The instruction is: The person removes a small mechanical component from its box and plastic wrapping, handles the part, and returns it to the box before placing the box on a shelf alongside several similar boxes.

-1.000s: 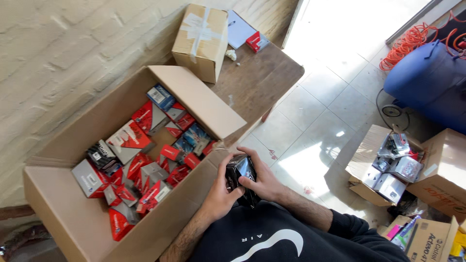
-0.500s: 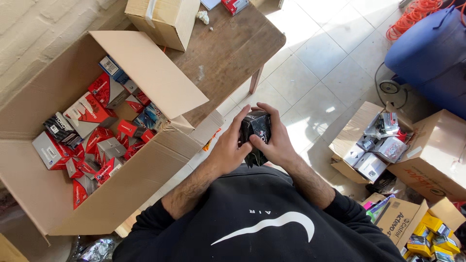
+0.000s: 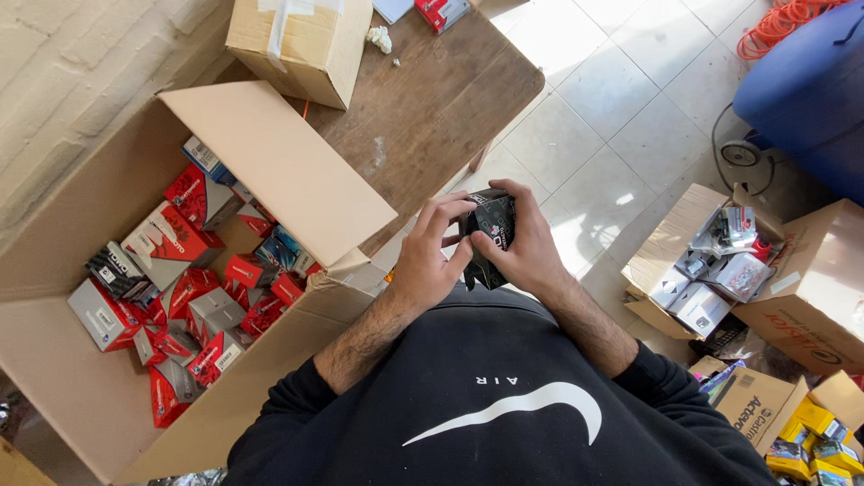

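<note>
Both my hands grip a small black packet (image 3: 493, 225) with a pale print, held in front of my chest above the table's edge. My left hand (image 3: 432, 256) clasps its left side with the fingers curled over the top. My right hand (image 3: 526, 243) wraps its right side and back. To the left stands a big open cardboard box (image 3: 270, 171) with several small red, grey and black packets (image 3: 193, 288) lying loose inside.
A wooden table (image 3: 432, 99) carries a taped shut carton (image 3: 301, 36) at the back. On the tiled floor to the right stand open cartons (image 3: 720, 270) with grey packets; a blue drum (image 3: 805, 85) and an orange cable are at the far right.
The camera view has shifted and drawn closer over the hands. The black packet has turned slightly in my hands, and my left fingers now curl over its top edge.
</note>
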